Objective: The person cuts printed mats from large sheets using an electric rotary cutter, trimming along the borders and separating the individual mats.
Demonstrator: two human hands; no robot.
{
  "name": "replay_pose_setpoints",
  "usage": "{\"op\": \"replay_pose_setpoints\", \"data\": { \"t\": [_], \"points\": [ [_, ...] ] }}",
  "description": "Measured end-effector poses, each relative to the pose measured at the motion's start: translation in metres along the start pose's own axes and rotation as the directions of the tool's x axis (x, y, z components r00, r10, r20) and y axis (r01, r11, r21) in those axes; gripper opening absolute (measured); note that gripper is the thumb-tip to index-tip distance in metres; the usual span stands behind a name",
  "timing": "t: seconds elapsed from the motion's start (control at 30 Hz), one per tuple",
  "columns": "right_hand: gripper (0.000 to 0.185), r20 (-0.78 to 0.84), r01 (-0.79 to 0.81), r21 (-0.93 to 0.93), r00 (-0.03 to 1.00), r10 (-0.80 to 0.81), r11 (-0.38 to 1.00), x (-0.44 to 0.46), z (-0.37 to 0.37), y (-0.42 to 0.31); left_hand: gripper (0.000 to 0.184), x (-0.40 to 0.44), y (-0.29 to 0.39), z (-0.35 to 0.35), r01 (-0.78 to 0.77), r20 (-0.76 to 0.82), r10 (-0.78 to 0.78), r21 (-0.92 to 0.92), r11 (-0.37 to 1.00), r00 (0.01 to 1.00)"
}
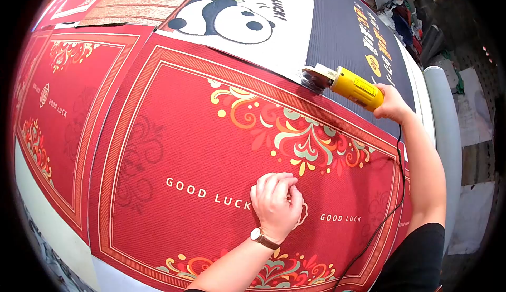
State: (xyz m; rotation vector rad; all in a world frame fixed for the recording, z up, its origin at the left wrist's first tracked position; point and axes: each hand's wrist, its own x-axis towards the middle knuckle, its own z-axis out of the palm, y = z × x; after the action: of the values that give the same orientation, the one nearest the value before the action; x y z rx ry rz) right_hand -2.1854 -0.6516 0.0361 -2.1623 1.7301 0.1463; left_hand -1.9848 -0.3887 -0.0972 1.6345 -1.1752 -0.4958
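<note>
Yellow cutter (358, 89): your right hand (392, 103) is clamping its body; its head is sitting where the red mat (179, 133) is meeting the panda mat (295, 12). Left hand (276, 205), watch (256, 234) at wrist: curling closed, resting on the red mat. Black cord (387, 215): trailing across it.

Looks made of smooth, rather glossy plastic on the yellow tool body (358, 89), and of metal at its head (318, 74); seems matt and finely textured like cloth on the red mat (184, 133), ribbed on the dark mat (337, 33), leather-like on the watch strap (269, 241)
</note>
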Motion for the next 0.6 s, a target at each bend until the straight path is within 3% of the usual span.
{"op": "replay_pose_setpoints", "data": {
  "t": [0.13,0.33,0.6],
  "points": [
    [0.053,-0.026,0.132,-0.003,0.991,-0.132,0.991,0.004,-0.006,0.01,0.01,0.001,0.0,0.0,0.002,-0.008,-0.002,-0.008,1.0,1.0],
    [0.052,0.008,0.065,-0.106,0.998,-0.065,0.992,0.005,-0.019,-0.015,0.01,0.0,0.001,0.001,-0.004,-0.009,0.004,0.003,1.0,1.0],
    [0.055,-0.032,0.106,-0.161,0.993,-0.113,0.981,0.009,-0.018,-0.013,0.01,0.0,0.001,0.0,0.003,-0.001,-0.003,0.001,1.0,1.0]
  ]
}}
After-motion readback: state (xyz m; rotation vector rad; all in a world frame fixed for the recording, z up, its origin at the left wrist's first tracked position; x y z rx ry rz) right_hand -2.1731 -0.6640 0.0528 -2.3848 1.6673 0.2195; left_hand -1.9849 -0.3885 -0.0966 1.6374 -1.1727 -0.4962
